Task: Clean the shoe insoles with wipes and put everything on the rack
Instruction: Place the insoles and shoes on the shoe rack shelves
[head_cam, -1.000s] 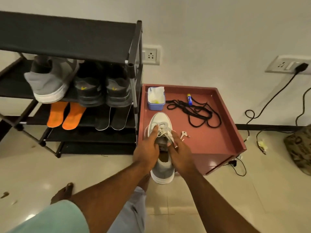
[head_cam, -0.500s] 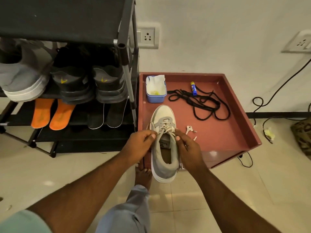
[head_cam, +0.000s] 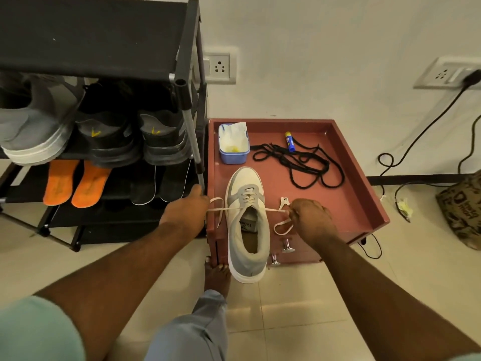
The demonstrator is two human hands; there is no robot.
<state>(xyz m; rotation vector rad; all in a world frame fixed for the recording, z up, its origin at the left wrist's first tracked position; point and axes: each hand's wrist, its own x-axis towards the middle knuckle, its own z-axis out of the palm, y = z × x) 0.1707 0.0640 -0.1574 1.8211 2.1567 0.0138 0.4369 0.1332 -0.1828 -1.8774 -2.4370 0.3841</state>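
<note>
Black shoe rack (head_cam: 99,37) left, against the wall. Middle shelf: one grey sneaker with white sole (head_cam: 33,128), then a pair of dark shoes (head_cam: 135,136), heels out, small yellow mark on each heel. Shelf below: two orange insoles (head_cam: 75,182) side by side, two dark insoles (head_cam: 153,185) with pale edges just right of them.

Red-brown tray-top cabinet (head_cam: 364,204) right of the rack. Inside the tray: blue tub (head_cam: 233,152) at back-left corner holding white wipes (head_cam: 232,138), yellow patch on them; tangle of black laces (head_cam: 299,162) mid-back; small blue and yellow tube (head_cam: 289,142) touching the laces, label too small to read; small key (head_cam: 284,202) just beside the sneaker.

Grey and white sneaker (head_cam: 247,222): toe in the tray, heel overhanging the front edge. Tongue label has writing, not legible. Insole not discernible inside.

Left hand (head_cam: 186,211) curled round one end of the white lace (head_cam: 221,210), pulled out sideways over the tray's left wall. Right hand (head_cam: 311,218) pinches the other end, loop hanging below it. Lace taut across the top eyelets.

Patterned bag (head_cam: 460,207) far right on the floor, print unreadable.
</note>
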